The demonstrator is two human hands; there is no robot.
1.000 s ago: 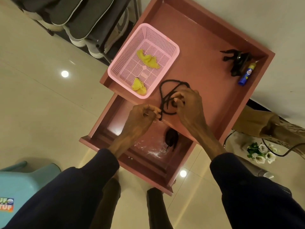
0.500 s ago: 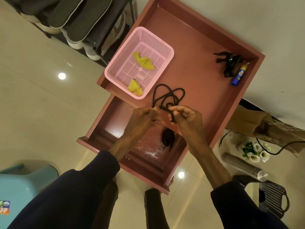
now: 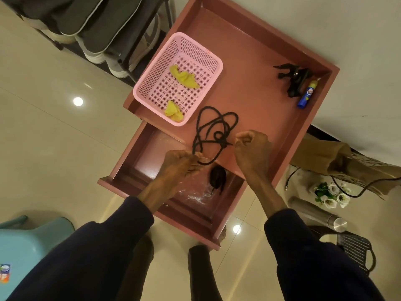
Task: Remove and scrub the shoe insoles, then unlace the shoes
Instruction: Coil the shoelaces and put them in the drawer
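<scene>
A black shoelace (image 3: 213, 130) lies in loose loops on the pink table top (image 3: 256, 88). My left hand (image 3: 181, 165) pinches one part of the lace at the table's near edge. My right hand (image 3: 251, 148) pinches the other end, just right of the loops. A second coiled black lace (image 3: 217, 179) rests in the open drawer (image 3: 173, 205) below my hands. No shoe or insole is on the table.
A pink basket (image 3: 149, 94) with two yellow cloth pieces (image 3: 184, 78) sits at the table's left. A black clip-like object (image 3: 294, 79) and a blue tube (image 3: 308, 94) lie at the far right corner. Shoes fill a rack (image 3: 97, 29) at top left. A teal stool (image 3: 32, 246) stands bottom left.
My hands have moved apart, the right one going rightward with the lace end. The lace loops have spread wider on the table top.
</scene>
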